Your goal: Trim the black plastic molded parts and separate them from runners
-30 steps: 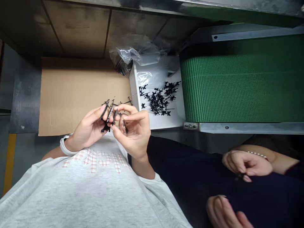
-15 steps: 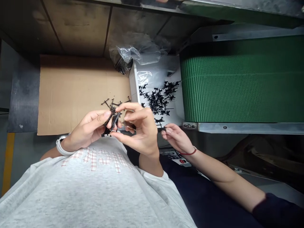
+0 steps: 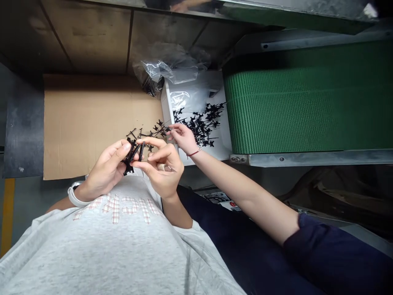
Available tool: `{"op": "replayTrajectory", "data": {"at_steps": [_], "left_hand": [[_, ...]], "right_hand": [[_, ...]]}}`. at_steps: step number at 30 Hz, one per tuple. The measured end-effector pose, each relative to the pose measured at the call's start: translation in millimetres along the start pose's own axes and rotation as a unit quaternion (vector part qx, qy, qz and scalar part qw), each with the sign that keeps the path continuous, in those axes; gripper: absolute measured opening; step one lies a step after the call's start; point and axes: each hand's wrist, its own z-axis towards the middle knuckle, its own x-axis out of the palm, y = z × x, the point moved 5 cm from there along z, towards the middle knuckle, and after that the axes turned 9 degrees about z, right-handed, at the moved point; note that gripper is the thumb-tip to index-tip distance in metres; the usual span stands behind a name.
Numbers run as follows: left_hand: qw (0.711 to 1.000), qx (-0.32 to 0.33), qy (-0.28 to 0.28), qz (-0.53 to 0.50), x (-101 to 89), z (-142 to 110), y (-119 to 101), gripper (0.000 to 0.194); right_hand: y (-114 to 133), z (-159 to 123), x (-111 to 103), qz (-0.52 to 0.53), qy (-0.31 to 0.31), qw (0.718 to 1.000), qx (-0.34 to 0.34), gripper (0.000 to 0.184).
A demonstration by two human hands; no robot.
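Note:
My left hand (image 3: 106,168), a white band at its wrist, is closed around several small black plastic parts (image 3: 130,155) with notched ends. Facing it, my right hand (image 3: 167,170) pinches a thin black plastic piece (image 3: 141,150) between thumb and index finger, right beside those parts. A ring shows on this hand, whose other fingers are curled. Both hands are held in front of my chest, at the near edge of the cardboard sheet (image 3: 92,110). Loose black parts (image 3: 150,135) lie on the cardboard just beyond my fingers.
A co-worker's hand (image 3: 184,139) reaches in from the right over the white tray (image 3: 166,100), a small black part at its fingertips. Many black parts (image 3: 199,127) and clear plastic film (image 3: 184,96) are in the tray. A green conveyor belt (image 3: 294,102) stands right.
The co-worker's hand has moved left, from the tray's near right corner to its left wall. My hands have shifted the black parts, and the thin piece now stands more upright. The view has shifted slightly.

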Motion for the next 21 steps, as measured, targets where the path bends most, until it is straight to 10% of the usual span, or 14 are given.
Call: {"op": "replayTrajectory", "data": {"at_steps": [21], "left_hand": [[0.989, -0.084, 0.063, -0.103, -12.7, 7, 12, 0.016]], "right_hand": [[-15, 6, 4, 0.139, 0.039, 0.984, 0.108, 0.030]]}}
